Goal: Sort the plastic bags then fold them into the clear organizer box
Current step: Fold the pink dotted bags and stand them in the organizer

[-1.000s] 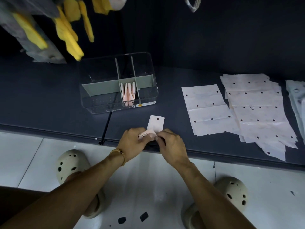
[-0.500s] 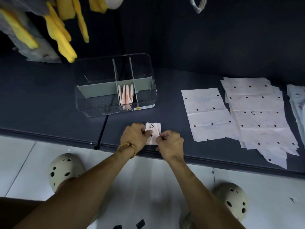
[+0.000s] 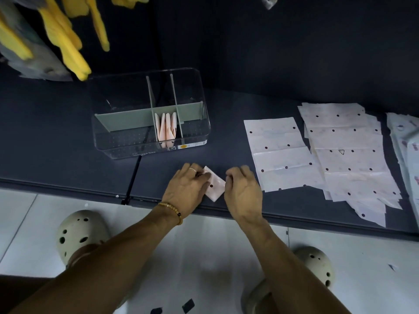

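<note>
A small folded plastic bag (image 3: 215,186), pale pink with a black dot, lies tilted near the front edge of the dark shelf (image 3: 68,155). My left hand (image 3: 188,189) covers its left end and grips it with bent fingers. My right hand (image 3: 243,189) has curled fingers that pinch the bag's right corner. Behind them stands the clear organizer box (image 3: 149,114) with grey-green dividers. Several folded pink bags (image 3: 166,128) stand upright in its middle front compartment. To the right, a flat dotted bag (image 3: 281,152) lies beside a stack of flat bags (image 3: 349,155).
More bags (image 3: 405,141) lie at the far right edge. Yellow and grey cloth items (image 3: 63,39) hang at the upper left above the shelf. A black cable (image 3: 133,177) runs from under the box over the shelf's front edge. My feet in pale clogs (image 3: 77,234) stand on the tiled floor.
The folded bag has turned from upright to a slanted lie and looks more compact. Both hands have shifted apart to its two ends, and the view has moved closer.
</note>
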Demonstrator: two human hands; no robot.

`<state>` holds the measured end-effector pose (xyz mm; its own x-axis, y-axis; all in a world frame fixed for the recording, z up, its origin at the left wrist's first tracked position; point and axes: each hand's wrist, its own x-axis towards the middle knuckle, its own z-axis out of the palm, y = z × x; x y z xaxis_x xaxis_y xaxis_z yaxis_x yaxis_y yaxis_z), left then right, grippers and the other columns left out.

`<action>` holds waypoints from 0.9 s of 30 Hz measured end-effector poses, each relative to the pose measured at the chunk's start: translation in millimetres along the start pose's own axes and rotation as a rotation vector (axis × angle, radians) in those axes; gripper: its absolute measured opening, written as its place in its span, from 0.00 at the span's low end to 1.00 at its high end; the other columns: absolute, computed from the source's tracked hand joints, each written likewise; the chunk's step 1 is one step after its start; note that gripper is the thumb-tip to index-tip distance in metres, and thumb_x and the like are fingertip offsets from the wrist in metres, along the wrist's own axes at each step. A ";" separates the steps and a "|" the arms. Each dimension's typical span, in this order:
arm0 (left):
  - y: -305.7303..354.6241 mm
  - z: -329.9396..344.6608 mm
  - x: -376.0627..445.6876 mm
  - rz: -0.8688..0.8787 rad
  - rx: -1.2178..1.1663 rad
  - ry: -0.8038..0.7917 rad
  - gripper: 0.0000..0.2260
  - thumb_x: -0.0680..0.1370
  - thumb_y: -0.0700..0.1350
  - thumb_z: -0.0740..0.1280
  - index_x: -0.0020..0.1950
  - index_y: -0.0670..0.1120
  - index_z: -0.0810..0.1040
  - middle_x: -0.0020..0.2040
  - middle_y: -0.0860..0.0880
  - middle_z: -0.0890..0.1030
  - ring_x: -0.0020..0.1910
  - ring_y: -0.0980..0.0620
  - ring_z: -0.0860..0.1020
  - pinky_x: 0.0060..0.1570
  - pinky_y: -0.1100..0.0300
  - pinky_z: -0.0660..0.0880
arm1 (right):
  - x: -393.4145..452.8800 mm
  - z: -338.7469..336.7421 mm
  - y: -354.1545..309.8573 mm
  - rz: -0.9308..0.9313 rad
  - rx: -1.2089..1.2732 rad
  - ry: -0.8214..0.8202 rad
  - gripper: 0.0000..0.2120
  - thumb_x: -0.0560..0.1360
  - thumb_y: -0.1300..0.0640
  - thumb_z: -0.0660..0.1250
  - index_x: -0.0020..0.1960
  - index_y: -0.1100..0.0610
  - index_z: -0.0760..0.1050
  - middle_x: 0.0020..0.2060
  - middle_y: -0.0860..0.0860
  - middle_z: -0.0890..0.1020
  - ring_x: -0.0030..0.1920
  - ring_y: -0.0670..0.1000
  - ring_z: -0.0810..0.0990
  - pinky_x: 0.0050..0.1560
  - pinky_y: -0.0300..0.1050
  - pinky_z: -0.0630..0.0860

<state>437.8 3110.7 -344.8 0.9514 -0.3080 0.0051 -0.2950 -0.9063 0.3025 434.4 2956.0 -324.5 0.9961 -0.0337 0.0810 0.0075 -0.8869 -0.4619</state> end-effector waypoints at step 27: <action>-37.3 -6.6 18.3 0.278 0.069 -0.102 0.20 0.82 0.46 0.58 0.74 0.46 0.64 0.74 0.52 0.63 0.75 0.54 0.57 0.75 0.56 0.52 | -53.0 25.3 22.7 -0.182 -0.291 -0.268 0.34 0.80 0.41 0.45 0.78 0.63 0.49 0.77 0.58 0.49 0.78 0.56 0.46 0.76 0.54 0.41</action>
<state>466.8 3140.9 -349.6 0.8206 -0.5712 -0.0178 -0.5515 -0.7997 0.2375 384.0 2949.4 -361.5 0.9687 0.2219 -0.1115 0.1984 -0.9615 -0.1902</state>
